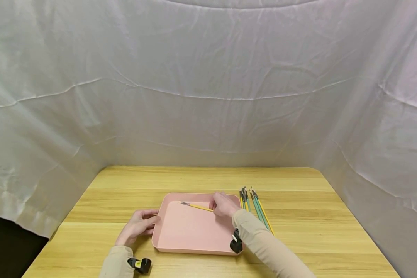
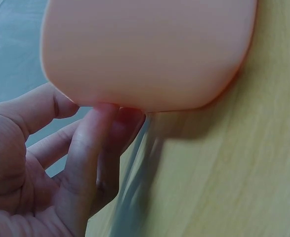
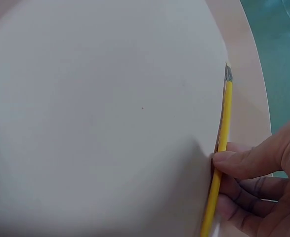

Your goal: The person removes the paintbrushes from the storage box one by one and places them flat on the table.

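Note:
A pink tray (image 1: 194,231) lies on the table in front of me. My left hand (image 1: 139,226) holds its left side; in the left wrist view the thumb (image 2: 88,153) and fingers meet the tray's edge (image 2: 149,94). Over the tray's far right part, my right hand (image 1: 224,204) pinches a paintbrush (image 1: 198,207) with a yellow handle. The right wrist view shows thumb and fingers on the handle (image 3: 225,118), the flat bristle end pointing away, along the tray's far wall. From the head view the handle's rear end is hidden by the hand.
Several paintbrushes (image 1: 260,210) with green and yellow handles lie on the wooden table (image 1: 309,224) just right of the tray, partly hidden by my right forearm. Grey cloth (image 1: 208,123) hangs behind the table and on both sides.

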`<state>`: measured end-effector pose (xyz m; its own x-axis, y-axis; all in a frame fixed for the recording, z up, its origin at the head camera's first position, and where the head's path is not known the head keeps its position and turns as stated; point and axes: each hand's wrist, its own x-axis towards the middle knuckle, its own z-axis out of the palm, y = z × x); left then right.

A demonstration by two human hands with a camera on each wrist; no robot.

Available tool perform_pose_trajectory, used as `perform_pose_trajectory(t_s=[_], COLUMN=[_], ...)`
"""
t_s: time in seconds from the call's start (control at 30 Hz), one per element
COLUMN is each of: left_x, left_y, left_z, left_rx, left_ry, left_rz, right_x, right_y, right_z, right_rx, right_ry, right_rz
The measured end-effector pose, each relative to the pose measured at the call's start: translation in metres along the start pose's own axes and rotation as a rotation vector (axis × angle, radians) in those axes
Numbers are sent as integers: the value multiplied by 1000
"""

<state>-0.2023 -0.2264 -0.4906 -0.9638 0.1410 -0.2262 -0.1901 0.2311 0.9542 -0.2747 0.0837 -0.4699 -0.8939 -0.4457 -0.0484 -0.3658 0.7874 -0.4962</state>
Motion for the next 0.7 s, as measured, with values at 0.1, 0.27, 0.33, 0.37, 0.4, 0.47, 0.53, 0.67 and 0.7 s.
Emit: perform_pose_trajectory(t_s=[0.1, 0.27, 0.33, 0.37, 0.4, 0.47, 0.53, 0.67, 0.7], left_x=[-1, -1, -1, -1, -1, -1, -1, -1, -1], left_y=[1, 1, 1, 1, 1, 1, 1, 1, 1], left_z=[0, 0, 0, 0, 1, 1, 1, 1, 1], left_rx=[0, 1, 4, 4, 5, 8, 9, 14, 15], left_ry=[0, 0, -1, -1, -2, -2, 1, 7, 9], left_rz=[-1, -2, -3, -4, -5, -7, -10, -10, -9], right_x=[0, -2, -2, -2, -3, -3, -3, -4, -5], right_y=[1, 1, 1, 1, 1, 1, 1, 2, 2], right_z=[0, -1, -2, -2, -2, -3, -5, -6, -7], right_rx=[-2, 21, 39, 51, 60, 76, 88, 99, 104], right_ry=[-3, -13, -17, -19, -20, -19, -19, -14, -13], right_rz=[-7, -7, -3, -1, 1, 0, 0, -11, -18])
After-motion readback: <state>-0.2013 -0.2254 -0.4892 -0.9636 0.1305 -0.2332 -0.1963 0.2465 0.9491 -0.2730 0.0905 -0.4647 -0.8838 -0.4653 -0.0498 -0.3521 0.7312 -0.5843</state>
